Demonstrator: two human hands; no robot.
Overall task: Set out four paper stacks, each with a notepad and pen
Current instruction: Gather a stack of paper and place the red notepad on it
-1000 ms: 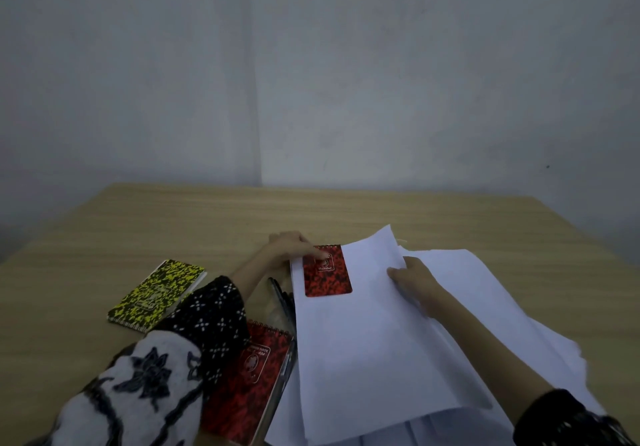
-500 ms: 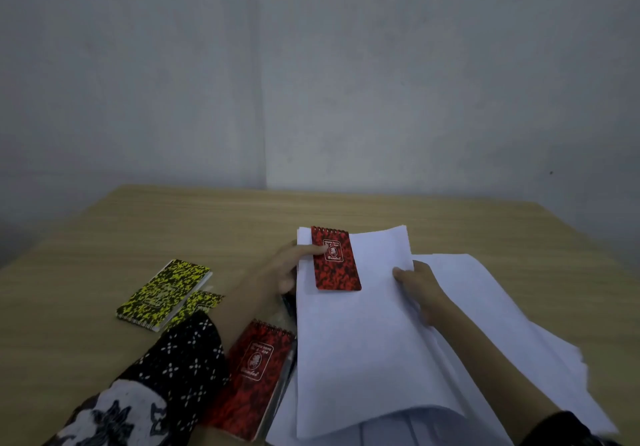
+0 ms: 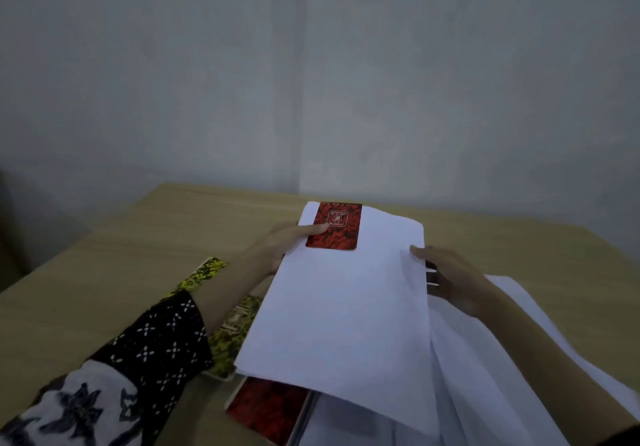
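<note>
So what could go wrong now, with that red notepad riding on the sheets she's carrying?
1. The red notepad is held on the lifted paper stack only by the left hand's thumb; a tilt could let it slide off.
2. The right hand grips just the stack's edge, so the sheets might sag or fan apart.
3. The stack hangs over another red notepad and the yellow notepads, and could knock them on the way.

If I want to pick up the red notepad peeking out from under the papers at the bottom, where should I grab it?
Probably the bare near-left corner of the lower red notepad, coming in from the left. It lies flat on the table, and the paper stack held by the left hand and right hand covers its far end, so pinch that corner and slide it towards you.
</note>
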